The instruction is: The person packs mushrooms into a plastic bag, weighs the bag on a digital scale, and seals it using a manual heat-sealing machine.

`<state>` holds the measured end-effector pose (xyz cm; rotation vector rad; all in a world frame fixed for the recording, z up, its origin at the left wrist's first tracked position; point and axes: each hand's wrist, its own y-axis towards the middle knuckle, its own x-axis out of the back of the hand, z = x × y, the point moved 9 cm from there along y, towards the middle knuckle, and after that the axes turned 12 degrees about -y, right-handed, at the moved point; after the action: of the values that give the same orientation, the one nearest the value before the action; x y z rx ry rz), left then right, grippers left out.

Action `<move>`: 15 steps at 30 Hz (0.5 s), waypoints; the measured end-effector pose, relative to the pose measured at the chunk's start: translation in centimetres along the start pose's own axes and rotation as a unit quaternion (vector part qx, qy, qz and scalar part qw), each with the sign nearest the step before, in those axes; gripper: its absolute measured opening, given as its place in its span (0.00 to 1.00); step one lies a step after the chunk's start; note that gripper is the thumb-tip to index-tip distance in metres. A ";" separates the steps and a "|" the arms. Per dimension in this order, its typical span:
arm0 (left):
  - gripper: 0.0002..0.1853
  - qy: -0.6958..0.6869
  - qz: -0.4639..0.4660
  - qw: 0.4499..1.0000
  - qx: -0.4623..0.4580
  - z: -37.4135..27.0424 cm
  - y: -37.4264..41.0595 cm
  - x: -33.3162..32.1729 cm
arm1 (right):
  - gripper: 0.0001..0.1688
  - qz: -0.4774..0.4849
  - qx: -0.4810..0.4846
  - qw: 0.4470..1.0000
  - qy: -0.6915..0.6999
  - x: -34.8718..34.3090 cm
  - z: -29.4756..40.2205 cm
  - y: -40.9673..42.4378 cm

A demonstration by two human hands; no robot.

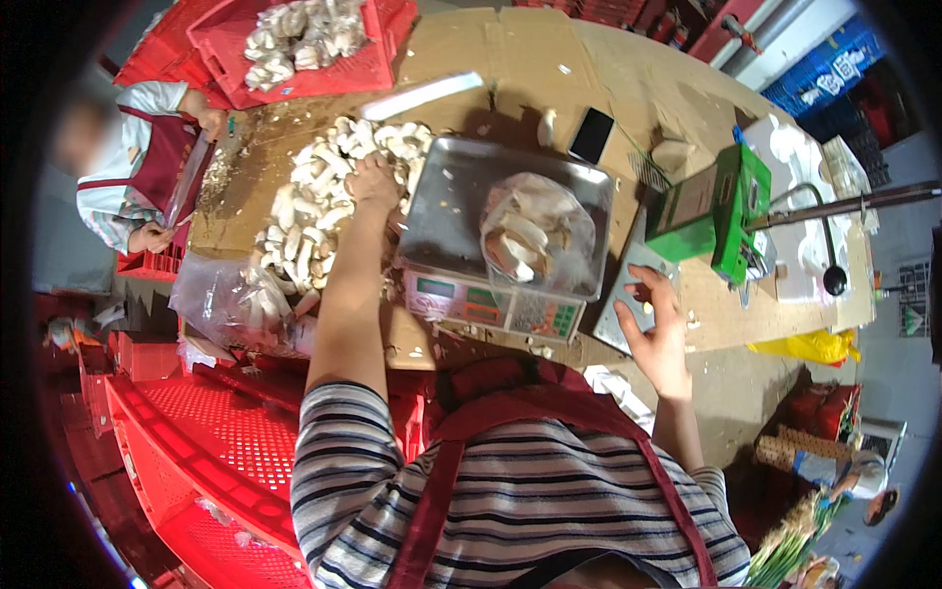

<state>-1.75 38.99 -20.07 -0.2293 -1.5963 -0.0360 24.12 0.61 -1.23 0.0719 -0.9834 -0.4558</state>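
Note:
My left hand [374,184] reaches into a heap of king oyster mushrooms [316,210] on the table, its fingers touching them. Whether it grips one is hidden under the palm. Just right of the heap stands a digital scale with a steel pan [449,199] and a keypad front [489,305]. An opened clear plastic bag [578,221] with a few mushrooms [519,247] inside lies on the pan, its edge hanging over the front. My right hand [655,324] is raised off the scale's right side, fingers apart and holding nothing. Beyond it is a green bag-neck sealing machine [710,210].
A phone [591,135] and a single mushroom [546,127] lie behind the scale. A red crate [294,92] holds bagged mushrooms. At left a co-worker [147,162] handles a plastic bag. A filled plastic bag [228,302] sits at the table's left corner, above red crates [213,427].

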 end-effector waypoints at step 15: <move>0.37 -0.872 0.086 0.482 -0.004 1.6 -13.9 8.5 | 0.43 0.061 -0.084 0.976 0.190 -5.7 -2.1 1.4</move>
<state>-5.88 26.67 -10.08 -0.4966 -3.6541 0.5379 23.62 3.84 -6.54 -0.0523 -0.5667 -0.3924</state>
